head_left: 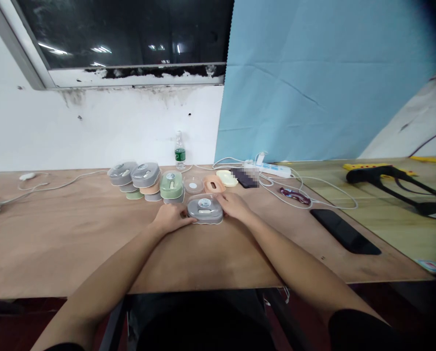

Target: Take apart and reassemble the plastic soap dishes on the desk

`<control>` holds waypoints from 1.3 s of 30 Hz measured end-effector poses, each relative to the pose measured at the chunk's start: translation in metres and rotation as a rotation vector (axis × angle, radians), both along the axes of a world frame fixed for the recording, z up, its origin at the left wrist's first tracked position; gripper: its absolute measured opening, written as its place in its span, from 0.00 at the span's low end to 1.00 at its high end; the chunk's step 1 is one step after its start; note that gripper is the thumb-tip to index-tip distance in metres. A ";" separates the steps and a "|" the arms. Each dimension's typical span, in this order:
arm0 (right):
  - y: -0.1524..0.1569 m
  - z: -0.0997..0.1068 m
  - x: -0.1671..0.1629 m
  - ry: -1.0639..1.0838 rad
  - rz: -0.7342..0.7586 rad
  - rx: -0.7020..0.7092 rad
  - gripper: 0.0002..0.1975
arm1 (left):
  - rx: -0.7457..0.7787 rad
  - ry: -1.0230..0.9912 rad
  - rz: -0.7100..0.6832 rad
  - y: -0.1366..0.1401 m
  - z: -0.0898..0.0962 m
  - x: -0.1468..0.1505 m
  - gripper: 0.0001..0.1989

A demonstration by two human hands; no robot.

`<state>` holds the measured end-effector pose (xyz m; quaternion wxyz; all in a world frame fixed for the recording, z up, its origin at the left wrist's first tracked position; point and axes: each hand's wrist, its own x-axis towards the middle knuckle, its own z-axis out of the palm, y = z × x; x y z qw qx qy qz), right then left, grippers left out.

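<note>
Forearms [287, 251] angled inward, the left hand [170, 218] and right hand [234, 204] clasp the gray box [205, 210] between them, open desk [203, 258] stretching from it to the front edge [203, 288].

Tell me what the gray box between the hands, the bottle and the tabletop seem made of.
The gray box: probably plastic, with a clear, glossy lid that catches highlights. The bottle: likely clear plastic, since the wall shows through it; glass can't be ruled out. The tabletop: seemingly wood or a wood-look sheet, judging by its brown, mottled, matte surface.
</note>
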<state>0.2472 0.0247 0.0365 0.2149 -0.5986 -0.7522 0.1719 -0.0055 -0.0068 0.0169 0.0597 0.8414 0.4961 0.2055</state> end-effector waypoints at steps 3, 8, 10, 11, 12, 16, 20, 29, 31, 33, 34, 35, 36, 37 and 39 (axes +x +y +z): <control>0.002 -0.006 -0.001 0.052 0.011 0.030 0.28 | -0.020 0.014 -0.042 0.001 0.000 -0.001 0.23; 0.009 -0.019 0.000 0.199 0.026 -0.018 0.28 | -0.058 -0.043 -0.075 0.002 -0.002 -0.003 0.23; 0.011 -0.023 0.001 0.253 0.002 -0.068 0.28 | -0.057 -0.071 -0.065 0.003 -0.002 -0.003 0.22; 0.012 -0.024 0.001 0.268 -0.010 -0.087 0.28 | -0.051 -0.084 -0.056 0.003 -0.002 -0.003 0.22; 0.013 -0.025 0.002 0.269 -0.019 -0.099 0.28 | -0.046 -0.098 -0.042 0.003 -0.002 -0.003 0.22; 0.015 -0.024 0.005 0.192 -0.018 -0.105 0.29 | -0.045 -0.137 0.004 0.003 0.001 -0.003 0.21; 0.016 -0.022 0.009 0.113 0.014 -0.174 0.29 | -0.063 -0.126 0.033 0.003 0.001 -0.003 0.19; 0.018 -0.025 0.010 0.114 0.034 -0.230 0.29 | -0.080 -0.126 0.085 0.007 -0.001 -0.009 0.27; 0.018 -0.025 0.010 0.115 0.042 -0.221 0.29 | -0.062 -0.127 0.065 0.007 -0.001 -0.009 0.30; 0.018 -0.025 0.010 0.105 0.051 -0.210 0.30 | -0.049 -0.094 0.050 0.007 0.000 -0.010 0.29; 0.018 -0.025 0.010 0.096 0.051 -0.202 0.30 | -0.047 -0.079 0.049 0.007 0.000 -0.010 0.28; 0.018 -0.025 0.011 0.089 0.051 -0.195 0.31 | -0.045 -0.070 0.050 0.007 0.001 -0.010 0.27; 0.018 -0.025 0.011 0.082 0.048 -0.186 0.31 | -0.041 -0.066 0.048 0.007 0.001 -0.010 0.27; 0.019 -0.026 0.011 0.080 0.048 -0.177 0.31 | -0.031 -0.065 0.041 0.007 0.001 -0.010 0.27; 0.019 -0.026 0.011 0.085 0.055 -0.160 0.31 | 0.005 -0.068 0.007 0.007 0.001 -0.011 0.27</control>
